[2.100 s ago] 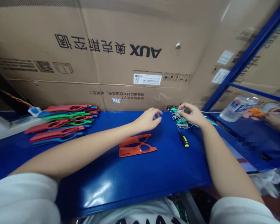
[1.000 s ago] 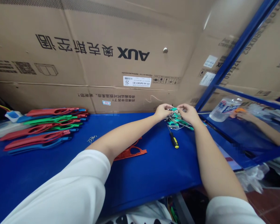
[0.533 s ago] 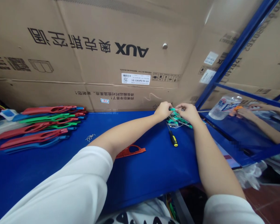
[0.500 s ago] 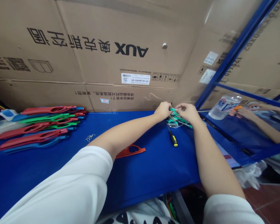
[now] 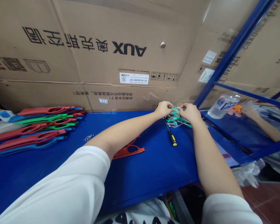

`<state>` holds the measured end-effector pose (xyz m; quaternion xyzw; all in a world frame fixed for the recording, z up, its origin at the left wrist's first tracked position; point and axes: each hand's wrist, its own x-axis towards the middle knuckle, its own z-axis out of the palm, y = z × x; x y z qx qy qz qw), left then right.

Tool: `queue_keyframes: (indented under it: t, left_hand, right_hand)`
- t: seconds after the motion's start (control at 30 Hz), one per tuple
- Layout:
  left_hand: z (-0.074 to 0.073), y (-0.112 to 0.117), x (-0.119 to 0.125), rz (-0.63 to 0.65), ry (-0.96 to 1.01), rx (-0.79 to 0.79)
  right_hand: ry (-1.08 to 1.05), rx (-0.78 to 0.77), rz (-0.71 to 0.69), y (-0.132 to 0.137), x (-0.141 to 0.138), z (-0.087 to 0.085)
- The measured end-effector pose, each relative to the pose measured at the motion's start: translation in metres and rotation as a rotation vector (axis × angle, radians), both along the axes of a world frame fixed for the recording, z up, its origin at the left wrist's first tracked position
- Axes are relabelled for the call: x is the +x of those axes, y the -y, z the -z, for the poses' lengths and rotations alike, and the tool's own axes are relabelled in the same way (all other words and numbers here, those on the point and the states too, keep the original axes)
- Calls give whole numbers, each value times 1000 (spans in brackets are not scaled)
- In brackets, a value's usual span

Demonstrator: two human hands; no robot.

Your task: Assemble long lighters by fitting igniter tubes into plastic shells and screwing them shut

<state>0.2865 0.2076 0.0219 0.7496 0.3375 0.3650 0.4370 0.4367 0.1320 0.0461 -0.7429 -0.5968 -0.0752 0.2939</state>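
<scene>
— Green boards point(image 5: 177, 120), wires tangled, lie under the left hand point(image 5: 162, 109) and right hand point(image 5: 189, 112); both pinch the top one, fingertips nearly meeting.
— A hard tug could snag wires and drag others onto the screwdriver point(image 5: 171, 138) just behind the hands.

Open blue tabletop point(image 5: 154, 168) is left between the orange handle shell point(image 5: 128, 151) and the screwdriver point(image 5: 171, 137). The far side is closed off by the cardboard box point(image 5: 84, 77), the right by the blue rack post point(image 5: 226, 59). The left is taken up by stacked handle shells point(image 5: 37, 124); the back corner is crowded by green circuit boards point(image 5: 177, 121).
</scene>
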Motion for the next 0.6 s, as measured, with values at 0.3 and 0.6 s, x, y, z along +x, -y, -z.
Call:
queue_keyframes:
  t: [0.3,0.6]
  left_hand:
    - [-1,5,1,10,91,-45]
    - [4,7,11,12,277,-239]
  right_hand:
    - [23,19,-24,3,-2,-2]
    - [-16,108,-125,2,-7,-1]
